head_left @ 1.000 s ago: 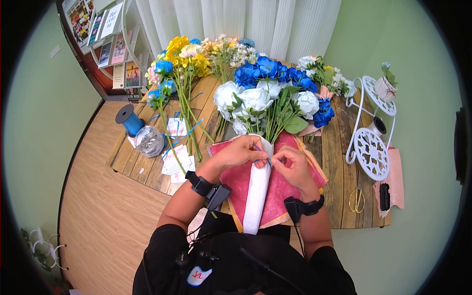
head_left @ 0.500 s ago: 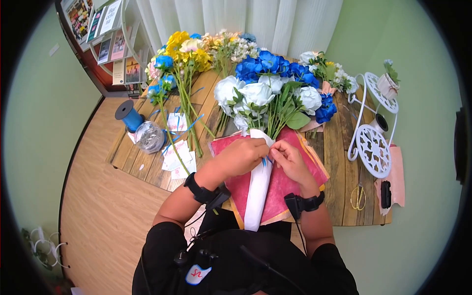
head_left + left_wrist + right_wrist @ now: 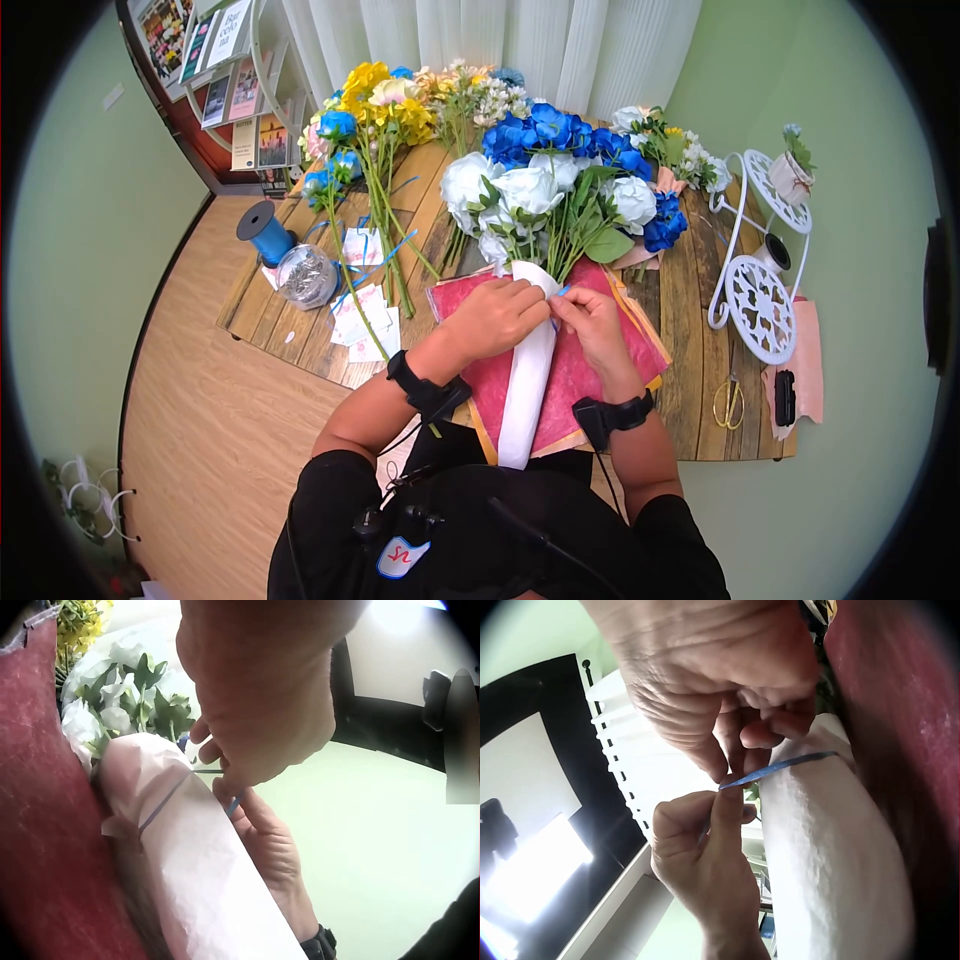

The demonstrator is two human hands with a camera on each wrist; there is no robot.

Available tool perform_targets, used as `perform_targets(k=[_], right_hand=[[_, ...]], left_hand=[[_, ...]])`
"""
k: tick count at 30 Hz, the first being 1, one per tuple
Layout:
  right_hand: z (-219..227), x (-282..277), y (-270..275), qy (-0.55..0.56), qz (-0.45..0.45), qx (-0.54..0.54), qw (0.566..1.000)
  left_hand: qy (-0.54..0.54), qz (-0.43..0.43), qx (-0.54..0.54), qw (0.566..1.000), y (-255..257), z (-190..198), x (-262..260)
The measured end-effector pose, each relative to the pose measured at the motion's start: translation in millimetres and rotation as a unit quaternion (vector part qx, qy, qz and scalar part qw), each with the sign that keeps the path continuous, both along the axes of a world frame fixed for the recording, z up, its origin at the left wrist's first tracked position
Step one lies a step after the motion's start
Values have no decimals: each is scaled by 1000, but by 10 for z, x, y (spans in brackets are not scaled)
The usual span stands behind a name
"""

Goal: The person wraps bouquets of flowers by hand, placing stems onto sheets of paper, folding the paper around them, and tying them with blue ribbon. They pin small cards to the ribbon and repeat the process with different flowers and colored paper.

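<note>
A thin blue ribbon (image 3: 787,763) runs around a white paper wrap (image 3: 527,395) at the stems of a bouquet of white (image 3: 527,190) and blue flowers (image 3: 550,130). My left hand (image 3: 500,318), back up, pinches the ribbon at the wrap's upper part; in the right wrist view the left hand (image 3: 705,855) has thumb and finger together on it. Close against it, my right hand (image 3: 597,328) pinches the ribbon too, seen in the right wrist view as the right hand (image 3: 720,682). Under the wrap lies red paper (image 3: 590,375). The fingertips partly hide the ribbon's crossing.
Left on the wooden table (image 3: 285,340) are a blue ribbon spool (image 3: 265,232), a clear jar (image 3: 305,277), cards (image 3: 368,325) and loose flower stems. Scissors (image 3: 728,405), a white metal stand (image 3: 760,310) and a black object (image 3: 785,398) are at the right.
My left hand has turned back up and now covers more of the wrap's top. My hands came together, parted slightly and hold the ribbon close. The bouquet has shifted slightly.
</note>
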State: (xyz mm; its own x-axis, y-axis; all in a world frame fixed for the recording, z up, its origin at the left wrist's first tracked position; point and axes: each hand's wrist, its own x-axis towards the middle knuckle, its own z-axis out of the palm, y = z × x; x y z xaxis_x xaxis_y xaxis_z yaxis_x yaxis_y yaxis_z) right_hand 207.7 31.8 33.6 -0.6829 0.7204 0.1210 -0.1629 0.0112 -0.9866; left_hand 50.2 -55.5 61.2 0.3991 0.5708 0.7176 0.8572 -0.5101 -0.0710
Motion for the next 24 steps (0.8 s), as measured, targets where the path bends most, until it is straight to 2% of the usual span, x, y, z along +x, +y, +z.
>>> perform_targets(k=[2, 4, 5, 7, 8, 10, 11, 12, 13, 14, 16, 17, 19, 22, 24], right_hand=[[43, -12, -37, 28, -12, -13, 999], [51, -7, -42, 55, -24, -25, 998], [39, -2, -34, 69, -17, -36, 997], [2, -2, -14, 83, -9, -47, 995], [-24, -8, 2, 103, -7, -48, 994], [-29, -10, 11, 122, -5, -49, 991], [-16, -8, 10, 149, 23, -84, 985], [-9, -6, 10, 175, 51, -119, 976], [-10, 6, 20, 174, 51, -119, 976], [-11, 27, 37, 178, 85, -143, 970], [7, 42, 41, 182, 117, -166, 962], [37, 51, 35, 193, 136, -199, 951], [37, 54, 40, 202, 153, -232, 939], [-65, 26, 103, 214, 154, -238, 935], [-109, 72, 188, 167, 158, -186, 955]], left_hand=[[-4, -2, -7, 1000, 4, -5, -3], [-89, -28, -36, 995, 26, -13, -5], [-89, -28, -36, 995, 22, 2, -9], [-211, -73, -87, 971, 2, 43, -28], [-211, -73, -87, 971, 13, 25, -48], [-368, -128, -194, 901, 53, -65, -97], [-368, -127, -194, 901, 68, -111, -113], [-480, -167, -272, 817, 82, -159, -127], [-580, -202, -343, 711, 79, -151, -126], [-580, -202, -343, 711, 67, -139, -139], [-653, -212, -436, 582, 39, -98, -173], [-652, -214, -437, 582, 49, -127, -181], [-689, -256, -424, 528, 71, -206, -192], [-679, -269, -419, 539, 76, -244, -179], [-681, -265, -403, 551, 61, -309, -215]])
